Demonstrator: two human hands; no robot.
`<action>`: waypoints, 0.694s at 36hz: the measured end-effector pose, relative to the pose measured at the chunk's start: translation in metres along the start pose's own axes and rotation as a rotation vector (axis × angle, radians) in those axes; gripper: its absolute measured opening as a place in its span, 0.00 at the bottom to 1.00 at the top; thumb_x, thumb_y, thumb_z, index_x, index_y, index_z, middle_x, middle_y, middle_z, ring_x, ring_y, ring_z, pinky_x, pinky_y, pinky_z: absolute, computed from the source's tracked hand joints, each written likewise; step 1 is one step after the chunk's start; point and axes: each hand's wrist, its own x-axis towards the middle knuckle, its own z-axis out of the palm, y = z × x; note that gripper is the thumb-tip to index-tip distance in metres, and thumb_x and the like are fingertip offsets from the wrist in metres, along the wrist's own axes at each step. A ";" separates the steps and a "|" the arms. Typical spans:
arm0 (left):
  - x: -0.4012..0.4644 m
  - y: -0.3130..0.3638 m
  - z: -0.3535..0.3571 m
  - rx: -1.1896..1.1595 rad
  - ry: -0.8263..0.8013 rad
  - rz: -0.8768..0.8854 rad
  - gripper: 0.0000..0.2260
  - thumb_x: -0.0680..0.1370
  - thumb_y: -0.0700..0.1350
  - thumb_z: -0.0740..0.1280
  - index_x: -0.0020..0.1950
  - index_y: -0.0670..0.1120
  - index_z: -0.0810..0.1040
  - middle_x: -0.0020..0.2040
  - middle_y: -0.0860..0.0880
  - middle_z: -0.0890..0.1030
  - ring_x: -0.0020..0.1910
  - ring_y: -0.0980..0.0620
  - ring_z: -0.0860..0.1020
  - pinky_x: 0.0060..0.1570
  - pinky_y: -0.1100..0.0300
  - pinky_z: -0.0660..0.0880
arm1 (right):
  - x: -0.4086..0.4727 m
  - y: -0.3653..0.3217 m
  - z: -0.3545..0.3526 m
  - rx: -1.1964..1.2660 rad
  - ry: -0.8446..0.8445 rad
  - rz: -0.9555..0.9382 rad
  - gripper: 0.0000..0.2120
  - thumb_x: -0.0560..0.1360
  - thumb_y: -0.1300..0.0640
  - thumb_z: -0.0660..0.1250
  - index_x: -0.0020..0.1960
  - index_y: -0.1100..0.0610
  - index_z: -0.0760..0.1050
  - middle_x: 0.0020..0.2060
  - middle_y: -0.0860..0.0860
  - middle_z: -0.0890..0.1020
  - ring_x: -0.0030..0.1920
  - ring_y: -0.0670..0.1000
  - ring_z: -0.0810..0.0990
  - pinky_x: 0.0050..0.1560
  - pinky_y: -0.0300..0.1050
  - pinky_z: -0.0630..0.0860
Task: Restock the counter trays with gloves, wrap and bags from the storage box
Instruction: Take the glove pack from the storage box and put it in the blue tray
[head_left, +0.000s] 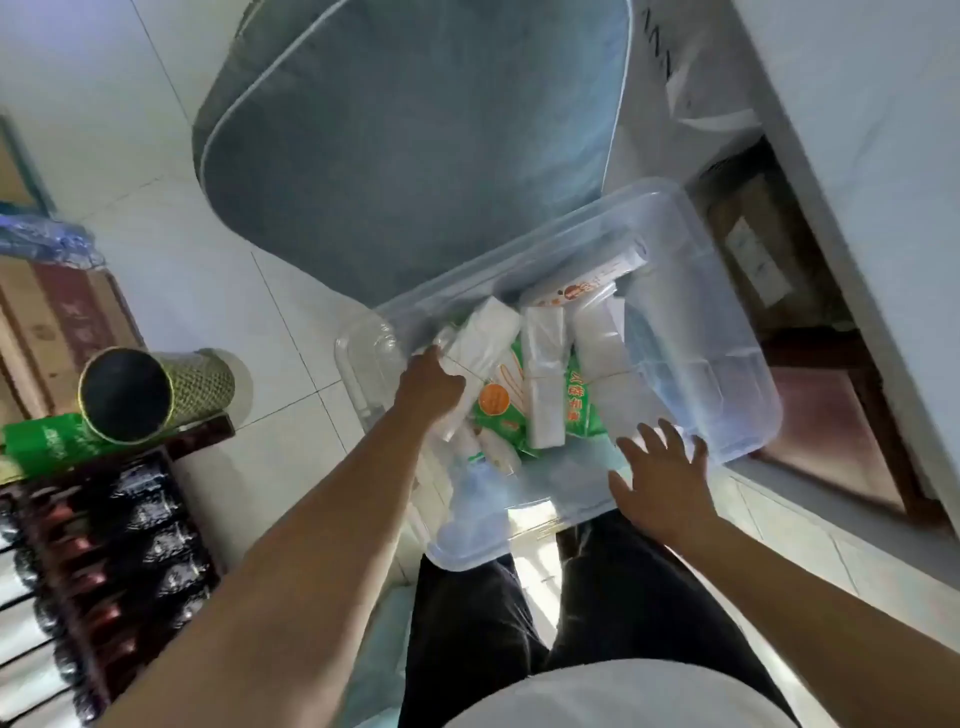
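Restocking barely begun, supplies all in the box
Left hand (434, 387) grips a white bag bundle (480, 345) inside the clear storage box (727, 332); right hand (662, 475) spread open at its near rim; counter trays unseen

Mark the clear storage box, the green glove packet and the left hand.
clear storage box (748, 364), head view, right side wall.
green glove packet (501, 410), head view, orange circle.
left hand (431, 387), head view, back of hand.

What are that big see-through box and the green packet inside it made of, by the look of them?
The storage box looks like clear rigid plastic: its contents and the floor show through its glossy walls. The green packet seems to be thin printed plastic film, shiny and creased, though blur leaves that open.
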 end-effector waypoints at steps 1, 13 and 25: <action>0.009 0.000 -0.001 0.006 0.015 0.003 0.29 0.77 0.42 0.64 0.77 0.44 0.62 0.71 0.40 0.73 0.68 0.40 0.73 0.65 0.50 0.72 | -0.002 0.001 0.003 0.051 0.033 0.031 0.22 0.75 0.46 0.67 0.66 0.55 0.76 0.70 0.58 0.73 0.74 0.62 0.64 0.71 0.68 0.56; 0.084 0.009 0.005 -0.176 -0.037 -0.217 0.18 0.80 0.42 0.61 0.68 0.36 0.73 0.63 0.38 0.78 0.62 0.39 0.77 0.54 0.50 0.74 | 0.000 -0.001 0.012 0.117 0.123 0.150 0.26 0.75 0.45 0.66 0.71 0.52 0.71 0.76 0.58 0.64 0.78 0.60 0.54 0.75 0.65 0.49; -0.007 0.021 0.020 -0.532 -0.032 -0.083 0.17 0.75 0.38 0.71 0.64 0.42 0.80 0.56 0.41 0.83 0.47 0.43 0.83 0.49 0.46 0.82 | -0.006 -0.026 -0.023 0.360 0.261 0.061 0.22 0.76 0.47 0.66 0.68 0.52 0.74 0.73 0.56 0.69 0.76 0.59 0.61 0.75 0.63 0.51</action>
